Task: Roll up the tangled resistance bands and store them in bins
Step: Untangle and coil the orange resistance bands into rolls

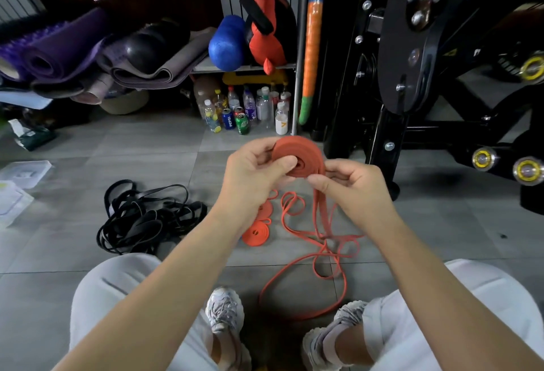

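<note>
Hands meet at the orange roll (pixel 306 151).
Left hand (pixel 253 172) grips it; right hand (pixel 351 186) pinches its loose end just below.

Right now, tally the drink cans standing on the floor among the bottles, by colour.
Blue can: 1
Green can: 1
Red can, partly hidden behind the other two: 1
Total: 3

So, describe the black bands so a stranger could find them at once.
Start from the grey tiled floor. Left of the left hand, which grips the orange roll, lie the black bands. Alone among the bands, they are black, heaped in a loose tangle.
</note>
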{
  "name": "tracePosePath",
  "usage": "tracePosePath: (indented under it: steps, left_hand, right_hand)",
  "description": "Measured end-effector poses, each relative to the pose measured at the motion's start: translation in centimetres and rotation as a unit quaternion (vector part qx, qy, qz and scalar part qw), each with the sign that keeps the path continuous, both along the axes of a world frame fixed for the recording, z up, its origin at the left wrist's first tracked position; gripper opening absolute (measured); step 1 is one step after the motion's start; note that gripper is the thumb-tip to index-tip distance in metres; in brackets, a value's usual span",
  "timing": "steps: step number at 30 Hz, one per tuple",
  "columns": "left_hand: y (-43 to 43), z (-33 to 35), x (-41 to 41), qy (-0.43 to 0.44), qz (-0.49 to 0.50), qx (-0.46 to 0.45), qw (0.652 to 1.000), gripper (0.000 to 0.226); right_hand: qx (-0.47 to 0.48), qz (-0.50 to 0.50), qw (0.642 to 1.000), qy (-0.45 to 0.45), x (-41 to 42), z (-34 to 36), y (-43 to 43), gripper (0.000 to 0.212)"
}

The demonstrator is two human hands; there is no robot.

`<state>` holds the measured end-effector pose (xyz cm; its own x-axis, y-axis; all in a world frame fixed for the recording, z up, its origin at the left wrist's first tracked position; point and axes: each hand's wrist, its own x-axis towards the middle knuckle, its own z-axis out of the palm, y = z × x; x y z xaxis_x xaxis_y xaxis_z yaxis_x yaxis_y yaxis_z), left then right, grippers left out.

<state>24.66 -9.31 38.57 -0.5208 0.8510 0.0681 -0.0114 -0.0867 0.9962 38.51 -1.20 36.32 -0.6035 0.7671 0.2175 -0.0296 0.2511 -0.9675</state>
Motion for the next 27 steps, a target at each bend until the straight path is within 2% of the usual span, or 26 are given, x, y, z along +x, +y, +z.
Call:
tracePosePath:
  steps: [3, 5, 6, 7, 8, 9, 10, 11, 12, 13, 14, 15, 17, 20, 22, 24, 27]
  left_hand:
    - [0.3, -0.3, 1.4, -0.151, -0.004, 0.031, 0.988, 0.023]
    - [0.4, -0.5, 1.5, -0.157, -0.011, 0.025, 0.987, 0.021]
    - [0.4, -0.5, 1.3, -0.086, -0.011, 0.005, 0.996, 0.020]
    - [0.4, -0.4, 0.8, 0.054, -0.006, -0.022, 0.998, 0.022]
    - [0.3, -0.2, 0.2, 0.231, -0.007, -0.048, 0.972, 0.029]
    - [0.3, 0.1, -0.2, 0.392, -0.027, -0.068, 0.917, 0.039]
    - [0.3, 0.6, -0.4, 0.508, -0.062, -0.081, 0.855, 0.047]
    - [0.4, 1.2, -0.4, 0.578, -0.101, -0.097, 0.804, 0.050]
    - [0.4, 1.6, -0.4, 0.619, -0.128, -0.107, 0.768, 0.048]
    - [0.5, 2.0, -0.4, 0.638, -0.139, -0.112, 0.749, 0.044]
    - [0.5, 2.1, -0.7, 0.640, -0.138, -0.105, 0.748, 0.041]
    - [0.5, 2.1, -0.9, 0.622, -0.132, -0.088, 0.766, 0.038]
    - [0.3, 1.9, -1.3, 0.551, -0.108, -0.050, 0.826, 0.035]
    - [0.1, 1.6, -1.3, 0.409, -0.037, -0.033, 0.911, 0.033]
    - [-0.1, 1.5, -1.1, 0.298, -0.005, -0.003, 0.955, 0.039]
    - [-0.2, 1.1, -0.7, 0.174, 0.010, 0.026, 0.984, 0.041]
    - [-0.1, 0.1, 0.4, -0.001, 0.019, 0.041, 0.999, 0.035]
  right_hand:
    - [-0.007, -0.029, 0.999, 0.036, -0.4, 0.3, 0.1, 0.027]
    - [0.026, -0.041, 0.999, 0.020, -0.3, 0.3, 0.2, 0.029]
    - [0.040, -0.040, 0.998, 0.000, -0.1, 0.2, 0.3, 0.030]
    - [0.049, -0.033, 0.998, -0.026, 0.0, 0.2, 0.4, 0.030]
    - [0.060, -0.021, 0.996, -0.056, 0.1, 0.1, 0.6, 0.030]
    - [0.077, -0.010, 0.993, -0.084, 0.2, 0.0, 0.8, 0.030]
    - [0.093, -0.004, 0.990, -0.108, 0.3, -0.1, 1.0, 0.030]
    - [0.105, 0.001, 0.987, -0.123, 0.2, -0.1, 1.1, 0.029]
    - [0.109, 0.005, 0.985, -0.130, 0.1, -0.1, 1.1, 0.027]
    - [0.106, 0.009, 0.986, -0.131, 0.1, 0.0, 1.1, 0.026]
    - [0.099, 0.010, 0.987, -0.125, 0.0, 0.0, 1.1, 0.025]
    - [0.088, 0.008, 0.989, -0.117, 0.0, 0.1, 1.1, 0.025]
    - [0.066, 0.006, 0.993, -0.098, 0.2, 0.3, 1.2, 0.026]
    - [0.046, 0.013, 0.995, -0.090, 0.5, 0.2, 1.3, 0.026]
    - [0.028, 0.010, 0.997, -0.065, 0.7, 0.0, 1.2, 0.024]
    - [0.004, 0.005, 1.000, -0.028, 0.7, 0.2, 0.9, 0.021]
    - [-0.008, 0.012, 1.000, 0.024, 0.1, 0.5, 0.4, 0.025]
